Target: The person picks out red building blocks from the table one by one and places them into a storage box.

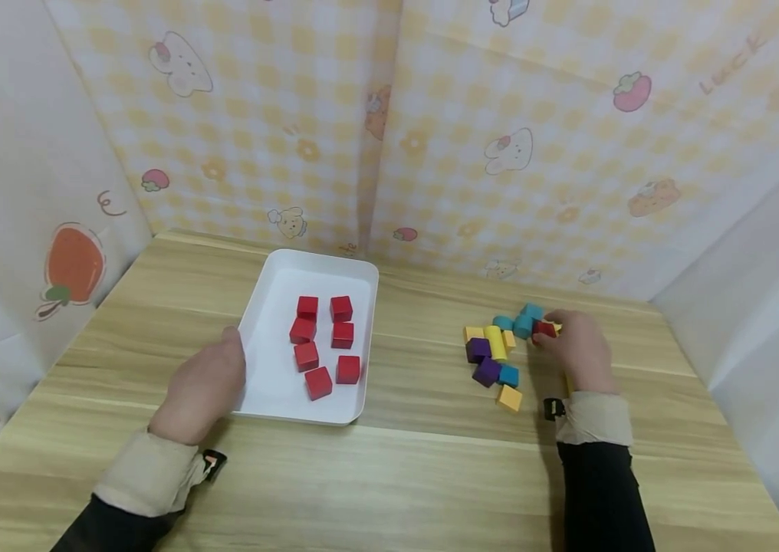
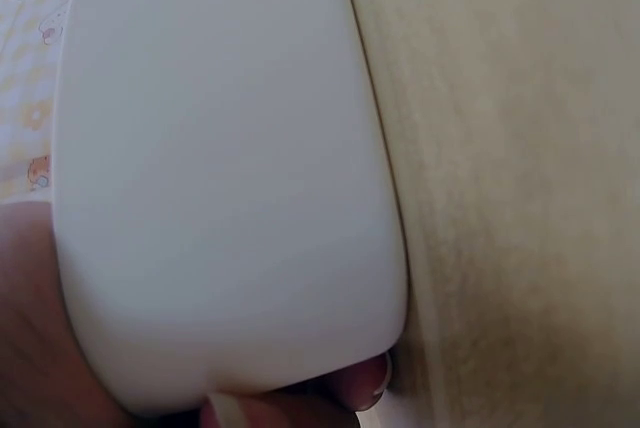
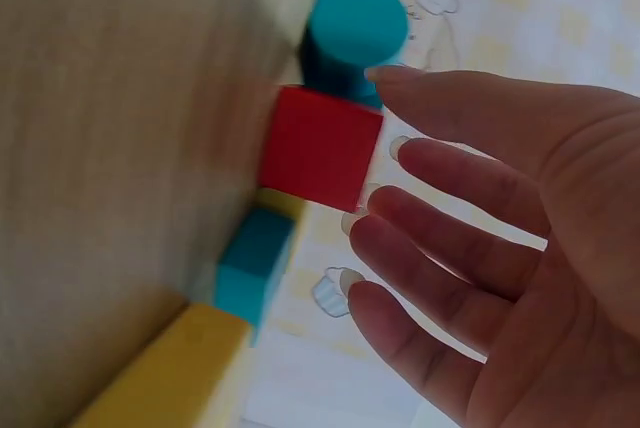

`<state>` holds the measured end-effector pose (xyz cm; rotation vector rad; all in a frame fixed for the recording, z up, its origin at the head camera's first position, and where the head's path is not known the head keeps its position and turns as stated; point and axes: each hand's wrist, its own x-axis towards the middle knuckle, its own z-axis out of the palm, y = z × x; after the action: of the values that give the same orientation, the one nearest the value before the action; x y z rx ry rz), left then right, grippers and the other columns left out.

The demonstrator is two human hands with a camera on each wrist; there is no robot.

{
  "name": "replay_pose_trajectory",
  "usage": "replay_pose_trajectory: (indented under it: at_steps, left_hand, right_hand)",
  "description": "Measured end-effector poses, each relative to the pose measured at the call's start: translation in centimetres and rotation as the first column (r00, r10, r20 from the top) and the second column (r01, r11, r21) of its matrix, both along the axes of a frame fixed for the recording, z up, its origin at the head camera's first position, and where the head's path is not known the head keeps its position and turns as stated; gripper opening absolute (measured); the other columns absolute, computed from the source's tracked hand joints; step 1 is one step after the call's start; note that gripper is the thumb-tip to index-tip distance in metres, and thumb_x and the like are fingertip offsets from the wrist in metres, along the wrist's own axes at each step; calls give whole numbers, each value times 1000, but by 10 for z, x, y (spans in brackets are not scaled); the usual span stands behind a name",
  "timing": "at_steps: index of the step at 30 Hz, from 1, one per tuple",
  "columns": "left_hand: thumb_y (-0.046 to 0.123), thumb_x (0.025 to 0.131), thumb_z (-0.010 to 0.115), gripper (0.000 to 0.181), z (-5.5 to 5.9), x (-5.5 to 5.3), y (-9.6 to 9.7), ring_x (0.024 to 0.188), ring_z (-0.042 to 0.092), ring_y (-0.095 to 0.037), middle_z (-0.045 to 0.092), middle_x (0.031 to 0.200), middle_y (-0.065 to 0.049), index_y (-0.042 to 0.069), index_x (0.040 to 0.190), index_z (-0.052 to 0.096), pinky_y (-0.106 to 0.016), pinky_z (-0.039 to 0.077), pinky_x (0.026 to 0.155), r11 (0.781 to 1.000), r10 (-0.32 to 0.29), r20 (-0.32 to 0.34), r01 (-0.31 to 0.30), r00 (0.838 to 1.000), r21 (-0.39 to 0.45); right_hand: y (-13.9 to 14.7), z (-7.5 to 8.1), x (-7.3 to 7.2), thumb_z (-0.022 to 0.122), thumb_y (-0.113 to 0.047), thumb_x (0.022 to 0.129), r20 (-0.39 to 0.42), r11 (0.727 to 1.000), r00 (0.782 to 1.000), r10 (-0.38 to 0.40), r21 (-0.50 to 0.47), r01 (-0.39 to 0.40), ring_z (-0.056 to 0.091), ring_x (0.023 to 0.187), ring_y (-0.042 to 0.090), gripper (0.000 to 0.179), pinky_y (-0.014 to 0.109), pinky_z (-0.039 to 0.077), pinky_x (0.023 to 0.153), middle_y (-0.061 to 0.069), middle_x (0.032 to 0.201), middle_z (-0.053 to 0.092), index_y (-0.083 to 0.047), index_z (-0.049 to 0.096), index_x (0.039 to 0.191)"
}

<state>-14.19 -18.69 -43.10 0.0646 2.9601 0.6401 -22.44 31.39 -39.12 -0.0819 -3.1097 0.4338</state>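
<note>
At its left edge, a white tray [image 1: 261, 376] is held by my left hand [image 1: 203, 387]. In the left wrist view the tray's outer wall [image 2: 230, 168] fills the middle, with part of the hand on one side and fingertips [image 2: 365, 383] curled under the rim. Several red cubes [image 1: 306, 356] lie inside the tray. Over on the right, my right hand [image 1: 581, 353] reaches to another red cube [image 3: 320, 148]. Its fingers and thumb are spread and loosely bent beside the cube, not closed round it. A teal cylinder [image 3: 358, 23] and a teal block [image 3: 255, 266] flank that cube.
Left of the right hand lies a loose group of blocks: a yellow cylinder [image 1: 495, 343], purple cubes [image 1: 486, 372], a blue cube [image 1: 509, 376] and an orange-yellow block [image 1: 510, 398]. A patterned curtain [image 1: 431, 153] hangs behind the wooden table [image 1: 417, 475].
</note>
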Motion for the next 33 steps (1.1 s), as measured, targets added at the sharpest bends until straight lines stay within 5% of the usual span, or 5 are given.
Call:
replay_pose_trajectory:
  at_steps: [13,23,33]
  left_hand:
    - [-1,98,33,9,0,-1,-1,61,57,-29,55,71,-19,-8,101,38,-45,45,49,1000,5,15,-5,1000,-1]
    - [0,99,32,9,-1,-2,-1,61,56,-29,55,72,-19,-8,101,37,-43,44,49,1000,10,31,-10,999,5]
    - [0,99,32,9,0,-1,1,60,55,-28,54,70,-18,-7,101,37,-42,43,48,1000,20,27,-20,999,2]
  right_hand:
    - [3,-10,-3,69,-15,91,-8,1000,1000,7,-18,-7,60,114,48,40,61,50,92,31,126,63,6,63,124]
    - [-3,-11,-5,71,-7,86,24,999,999,39,-28,-38,63,82,31,17,43,53,73,23,97,73,5,73,97]
    - [-8,0,0,73,-3,87,6,996,996,91,-15,-91,66,92,38,17,51,54,81,26,102,72,6,73,101]
